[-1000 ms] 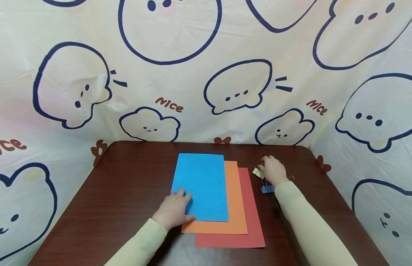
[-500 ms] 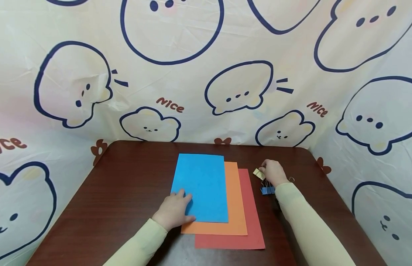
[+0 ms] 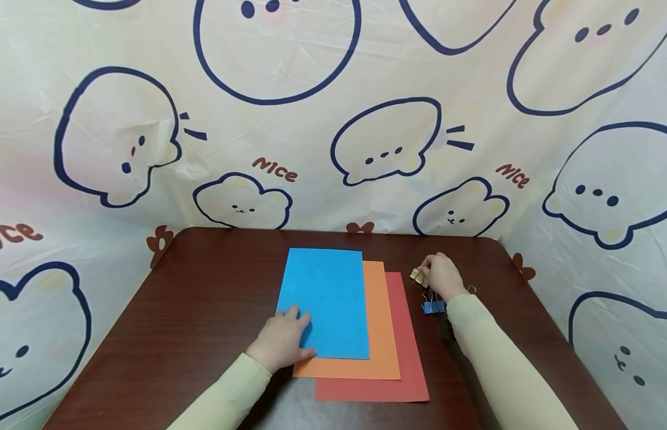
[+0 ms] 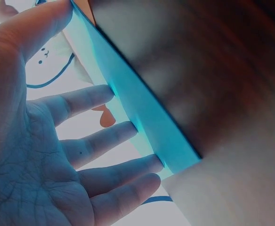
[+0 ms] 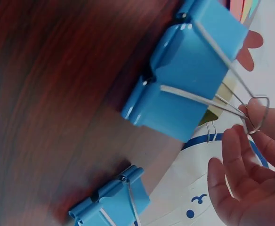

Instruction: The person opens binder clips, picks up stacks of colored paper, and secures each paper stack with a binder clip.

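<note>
Both busy — left hand spread on blue sheet, right hand pinching yellow clip, far right; could snag nearer blue clip — packed too close.

right hand drawn in from looser finger spread a second ago, fingertips now pinching at yellow clip, clip tipped slightly versus flatter lie half a second ago, darker crease now showing
</note>
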Demonstrator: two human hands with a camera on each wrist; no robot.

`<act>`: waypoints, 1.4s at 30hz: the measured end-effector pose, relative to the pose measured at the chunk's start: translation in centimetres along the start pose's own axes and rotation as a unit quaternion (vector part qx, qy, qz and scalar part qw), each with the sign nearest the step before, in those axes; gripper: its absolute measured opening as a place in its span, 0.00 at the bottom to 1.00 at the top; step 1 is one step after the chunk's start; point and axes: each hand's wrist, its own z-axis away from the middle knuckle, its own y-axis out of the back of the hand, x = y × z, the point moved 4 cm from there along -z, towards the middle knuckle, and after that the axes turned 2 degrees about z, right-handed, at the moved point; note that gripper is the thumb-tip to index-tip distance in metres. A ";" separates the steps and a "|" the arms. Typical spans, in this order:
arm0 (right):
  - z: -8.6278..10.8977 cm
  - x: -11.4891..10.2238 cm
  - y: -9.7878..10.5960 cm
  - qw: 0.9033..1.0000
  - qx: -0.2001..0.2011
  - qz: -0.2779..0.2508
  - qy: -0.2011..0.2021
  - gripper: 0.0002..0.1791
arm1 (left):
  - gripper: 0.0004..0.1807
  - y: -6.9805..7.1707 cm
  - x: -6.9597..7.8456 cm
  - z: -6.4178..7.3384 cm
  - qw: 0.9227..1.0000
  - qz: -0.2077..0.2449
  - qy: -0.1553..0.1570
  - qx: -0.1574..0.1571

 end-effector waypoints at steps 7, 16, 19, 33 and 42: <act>0.7 -0.7 0.2 1.000 0.019 0.004 0.009 0.11 | 0.39 0.0 0.0 0.0 1.000 -0.003 -0.001 -0.002; 1.7 -1.6 0.4 0.998 0.041 -0.025 0.042 0.08 | 0.38 0.3 0.2 0.0 1.000 -0.021 -0.005 0.003; 2.1 -2.0 0.6 0.998 0.025 -0.030 0.043 0.08 | 0.38 0.3 0.3 0.1 1.000 -0.024 -0.005 0.007; 3.5 -3.2 0.2 0.996 -0.010 -0.033 0.076 0.08 | 0.38 0.1 0.2 0.0 1.000 -0.030 -0.005 0.005; 4.2 -3.7 0.0 0.994 0.006 -0.063 0.087 0.07 | 0.38 0.0 0.2 -0.1 1.000 -0.031 -0.004 -0.001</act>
